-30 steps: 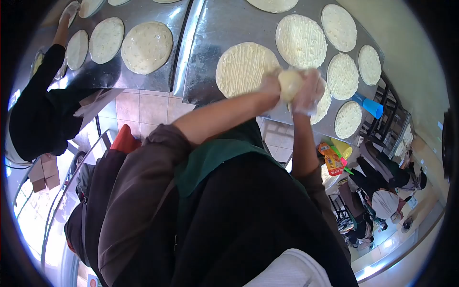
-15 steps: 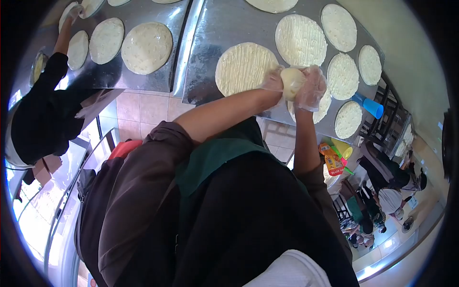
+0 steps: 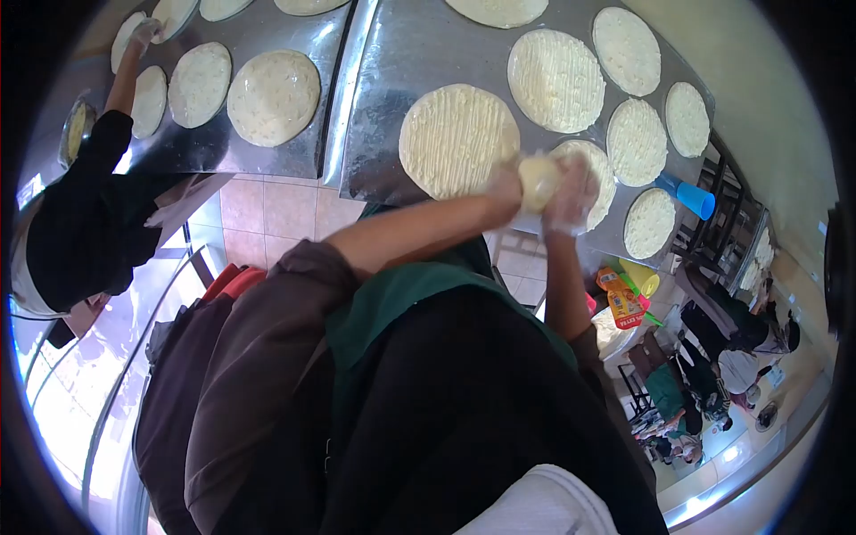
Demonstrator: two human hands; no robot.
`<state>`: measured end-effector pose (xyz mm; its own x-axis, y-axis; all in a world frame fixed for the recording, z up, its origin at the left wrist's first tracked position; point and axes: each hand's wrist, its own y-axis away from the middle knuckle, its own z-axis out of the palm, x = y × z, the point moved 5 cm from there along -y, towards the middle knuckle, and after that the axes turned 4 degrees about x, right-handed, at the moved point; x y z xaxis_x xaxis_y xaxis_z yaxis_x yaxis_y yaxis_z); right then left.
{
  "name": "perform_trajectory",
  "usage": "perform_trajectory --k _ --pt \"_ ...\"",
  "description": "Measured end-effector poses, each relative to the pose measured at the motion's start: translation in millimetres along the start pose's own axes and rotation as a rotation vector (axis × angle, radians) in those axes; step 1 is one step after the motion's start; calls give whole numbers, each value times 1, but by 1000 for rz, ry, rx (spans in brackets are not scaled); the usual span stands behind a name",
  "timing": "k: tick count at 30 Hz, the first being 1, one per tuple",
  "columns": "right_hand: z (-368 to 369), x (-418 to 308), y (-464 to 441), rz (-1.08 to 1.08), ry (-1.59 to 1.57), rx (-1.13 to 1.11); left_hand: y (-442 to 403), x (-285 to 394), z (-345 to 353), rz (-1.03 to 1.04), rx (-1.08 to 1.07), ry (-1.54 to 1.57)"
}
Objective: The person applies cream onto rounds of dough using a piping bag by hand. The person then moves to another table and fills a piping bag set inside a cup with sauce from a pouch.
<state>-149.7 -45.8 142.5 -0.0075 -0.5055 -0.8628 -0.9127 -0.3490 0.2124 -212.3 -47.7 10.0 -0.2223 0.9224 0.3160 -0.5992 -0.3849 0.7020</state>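
A pale, smooth ball of dough (image 3: pixel 539 184) is between my two hands, above the near edge of the steel table. My left hand (image 3: pixel 505 189), in a clear plastic glove, closes on its left side. Also gloved, my right hand (image 3: pixel 573 194) grips it from the right; motion blurs both hands. Just behind my left hand lies a flat round of dough (image 3: pixel 457 143) with a ridged surface. Another dough round (image 3: pixel 596 183) sits beneath my right hand, partly covered by it.
More flat rounds, such as a ridged dough round (image 3: pixel 555 80), lie on the steel table (image 3: pixel 383 116). A blue cup (image 3: pixel 694 200) juts past the right edge. At left, a co-worker's gloved hand (image 3: pixel 145 34) touches dough on a second table (image 3: pixel 303 152).
Both my hands and the dough ball have moved slightly toward my body, uncovering more of the dough round under my right hand. The co-worker's hand has shifted slightly.
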Motion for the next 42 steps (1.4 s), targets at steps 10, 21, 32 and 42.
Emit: perform_trajectory --k 10,21,32,42 --pt "-3 -6 -18 -109 41 17 -25 5 16 79 -34 -63" --pt "-17 19 -12 51 4 38 -28 -40 -8 -62 -64 53" --pt "-27 46 -4 42 -37 75 8 -36 -5 -89 -115 157" --pt "-33 28 11 152 -111 73 -13 -77 -22 -244 47 187"
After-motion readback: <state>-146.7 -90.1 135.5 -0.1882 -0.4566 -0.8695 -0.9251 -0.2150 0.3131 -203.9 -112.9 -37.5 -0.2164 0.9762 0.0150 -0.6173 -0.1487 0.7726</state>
